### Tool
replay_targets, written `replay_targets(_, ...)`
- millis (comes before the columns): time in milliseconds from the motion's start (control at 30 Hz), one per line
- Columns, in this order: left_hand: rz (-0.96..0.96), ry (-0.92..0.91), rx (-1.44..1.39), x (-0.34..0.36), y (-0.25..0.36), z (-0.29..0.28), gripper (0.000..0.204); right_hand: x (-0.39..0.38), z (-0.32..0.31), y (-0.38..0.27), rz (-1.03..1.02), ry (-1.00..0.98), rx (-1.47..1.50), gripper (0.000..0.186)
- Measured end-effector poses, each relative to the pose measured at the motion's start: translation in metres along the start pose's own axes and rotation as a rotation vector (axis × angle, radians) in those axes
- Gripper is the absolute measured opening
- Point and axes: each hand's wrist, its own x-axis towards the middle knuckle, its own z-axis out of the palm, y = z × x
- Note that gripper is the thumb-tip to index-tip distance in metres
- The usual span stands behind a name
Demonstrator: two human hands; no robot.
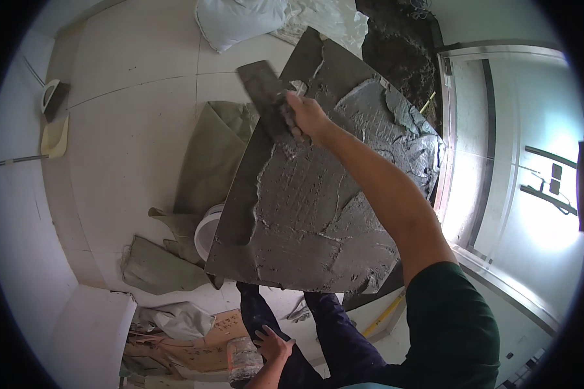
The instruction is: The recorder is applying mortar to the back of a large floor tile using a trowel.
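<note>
My right hand [309,118] is closed round the handle of a flat rectangular trowel [258,79]. The trowel is over the upper left edge of a large slab [235,217], and its far end juts past that edge. Wet grey mortar [305,191] covers most of the slab, with ridges and thicker lumps toward the right corner; a smoother strip runs down the left side. Low down, my left hand [276,345] lies on my dark-trousered leg with its fingers spread, holding nothing.
A white bucket [207,232] shows partly under the slab's left edge. Green-grey cloth [211,149] lies beside it. White sacks [240,23] are at the far side, dark rough material [399,48] at far right. A glazed door [525,149] stands right; cardboard [224,324] lies lower left.
</note>
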Motion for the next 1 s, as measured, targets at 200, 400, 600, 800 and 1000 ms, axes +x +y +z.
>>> replay_targets(200, -0.041, -0.019, -0.003, 0.000, -0.004, 0.001, 0.123, -0.074, -0.023, 0.065, -0.575, -0.023, -0.879, 0.046)
replay_targets(400, -0.036, -0.011, 0.042, 0.003, 0.007, 0.004, 0.120, -0.059, -0.081, 0.068, -0.450, 0.145, -1.265, 0.047)
replay_targets(600, -0.051, -0.014, 0.085, 0.001, 0.021, 0.005, 0.120, 0.023, -0.162, 0.015, -0.528, 0.409, -1.050, 0.052)
replay_targets(800, -0.077, -0.004, 0.098, -0.005, 0.020, -0.002, 0.119, -0.025, -0.120, 0.040, 0.040, -0.197, -0.541, 0.063)
replay_targets(1000, -0.046, 0.011, 0.079, -0.005, 0.018, -0.010, 0.118, -0.063, -0.078, 0.033, -0.120, -0.135, -0.762, 0.062)
